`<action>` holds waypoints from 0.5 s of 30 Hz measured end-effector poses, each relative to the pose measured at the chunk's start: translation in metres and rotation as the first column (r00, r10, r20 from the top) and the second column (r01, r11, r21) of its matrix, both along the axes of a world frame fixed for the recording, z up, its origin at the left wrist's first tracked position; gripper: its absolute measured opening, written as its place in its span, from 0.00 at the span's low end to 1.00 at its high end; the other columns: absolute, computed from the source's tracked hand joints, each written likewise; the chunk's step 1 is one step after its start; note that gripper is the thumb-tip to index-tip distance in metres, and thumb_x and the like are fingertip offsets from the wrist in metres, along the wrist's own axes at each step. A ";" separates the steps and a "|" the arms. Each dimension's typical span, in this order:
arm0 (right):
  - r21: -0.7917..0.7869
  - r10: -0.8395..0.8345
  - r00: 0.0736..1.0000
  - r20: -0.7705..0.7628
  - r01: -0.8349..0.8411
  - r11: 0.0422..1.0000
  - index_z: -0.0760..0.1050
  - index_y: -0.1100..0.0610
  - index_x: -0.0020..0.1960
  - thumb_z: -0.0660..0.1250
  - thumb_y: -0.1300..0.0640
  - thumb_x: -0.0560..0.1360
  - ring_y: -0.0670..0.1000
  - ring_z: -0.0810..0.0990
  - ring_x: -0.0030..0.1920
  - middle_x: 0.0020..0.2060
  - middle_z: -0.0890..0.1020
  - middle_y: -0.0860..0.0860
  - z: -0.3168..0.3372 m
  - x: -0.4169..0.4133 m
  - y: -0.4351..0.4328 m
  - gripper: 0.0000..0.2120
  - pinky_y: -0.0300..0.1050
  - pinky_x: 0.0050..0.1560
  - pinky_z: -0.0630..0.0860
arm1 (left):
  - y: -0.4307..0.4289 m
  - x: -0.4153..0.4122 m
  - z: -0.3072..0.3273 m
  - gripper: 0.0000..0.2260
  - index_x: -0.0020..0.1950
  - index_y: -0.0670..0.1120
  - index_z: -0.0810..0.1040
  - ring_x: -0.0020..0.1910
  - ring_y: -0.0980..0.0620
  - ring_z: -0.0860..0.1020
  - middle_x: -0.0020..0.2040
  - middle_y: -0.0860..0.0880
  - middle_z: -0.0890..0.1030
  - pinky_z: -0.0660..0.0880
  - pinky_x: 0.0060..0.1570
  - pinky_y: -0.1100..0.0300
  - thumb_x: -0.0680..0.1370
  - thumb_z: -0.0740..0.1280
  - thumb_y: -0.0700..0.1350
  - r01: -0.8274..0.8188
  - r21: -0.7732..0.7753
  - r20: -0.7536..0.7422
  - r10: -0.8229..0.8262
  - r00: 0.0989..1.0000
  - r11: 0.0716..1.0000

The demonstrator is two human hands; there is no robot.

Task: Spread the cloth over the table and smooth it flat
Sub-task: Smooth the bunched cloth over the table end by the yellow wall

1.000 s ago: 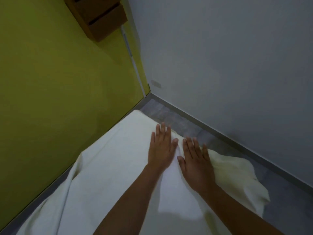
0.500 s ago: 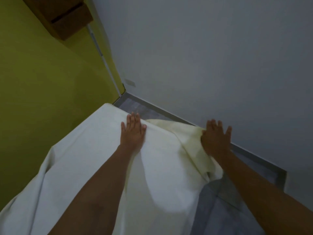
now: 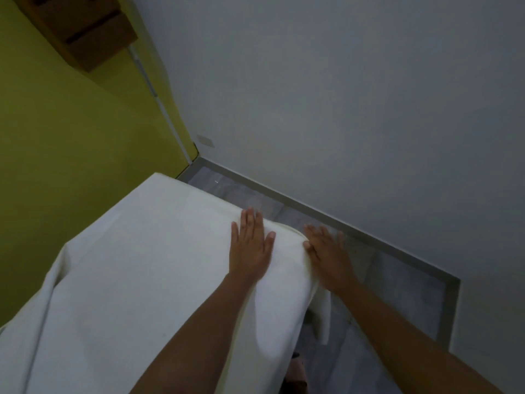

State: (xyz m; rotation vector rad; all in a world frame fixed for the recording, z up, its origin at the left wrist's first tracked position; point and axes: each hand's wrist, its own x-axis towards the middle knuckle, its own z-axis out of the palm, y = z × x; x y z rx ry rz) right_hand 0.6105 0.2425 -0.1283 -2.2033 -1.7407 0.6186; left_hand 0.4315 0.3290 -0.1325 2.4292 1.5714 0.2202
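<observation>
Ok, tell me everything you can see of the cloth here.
The cloth is plain off-white fabric, hiding the table and hanging over both sides. Its top lies mostly smooth, with a long fold along the left edge and a loose flap drooping at right. The left hand presses flat near the far edge; the right hand, also flat, touches the right edge.

The left hand (image 3: 249,248) lies flat on the cloth (image 3: 136,268); the right hand (image 3: 326,254) at its right edge.

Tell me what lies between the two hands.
Head view: only a strip of cloth separates left hand and right hand.
</observation>
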 end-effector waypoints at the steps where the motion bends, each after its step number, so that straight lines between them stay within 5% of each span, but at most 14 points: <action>1: -0.023 0.026 0.999 -0.042 -0.027 0.999 0.57 0.49 0.76 0.48 0.50 0.83 0.49 0.52 0.77 0.76 0.60 0.46 0.000 0.005 0.002 0.22 0.53 0.74 0.41 | -0.003 -0.001 0.000 0.28 0.78 0.43 0.45 0.78 0.49 0.42 0.79 0.44 0.46 0.38 0.75 0.50 0.82 0.47 0.56 -0.018 0.007 -0.002 0.018 1.000 1.000; 6: -0.120 -0.139 0.964 -0.225 0.114 0.986 0.65 0.56 0.72 0.52 0.53 0.82 0.59 0.65 0.71 0.72 0.68 0.55 0.005 0.029 0.003 0.20 0.52 0.71 0.62 | -0.022 -0.008 0.001 0.29 0.78 0.43 0.43 0.78 0.48 0.44 0.79 0.44 0.45 0.42 0.76 0.48 0.82 0.46 0.56 -0.085 0.001 -0.013 0.085 0.996 0.996; 9: -0.192 -0.167 0.983 -0.082 0.149 0.970 0.63 0.58 0.73 0.50 0.54 0.83 0.60 0.60 0.73 0.74 0.65 0.55 0.007 0.036 -0.010 0.20 0.60 0.71 0.58 | -0.030 -0.005 0.008 0.29 0.78 0.43 0.41 0.78 0.48 0.42 0.79 0.43 0.43 0.39 0.75 0.48 0.82 0.46 0.56 -0.087 -0.029 -0.033 0.086 0.996 0.996; 15: -0.161 -0.043 0.993 0.112 0.061 0.985 0.56 0.56 0.76 0.48 0.53 0.82 0.57 0.55 0.76 0.76 0.60 0.53 -0.002 0.029 -0.054 0.22 0.58 0.73 0.53 | -0.066 0.022 0.024 0.28 0.78 0.44 0.42 0.78 0.49 0.41 0.79 0.44 0.42 0.35 0.73 0.50 0.83 0.46 0.55 0.028 -0.038 -0.039 -0.029 0.999 0.999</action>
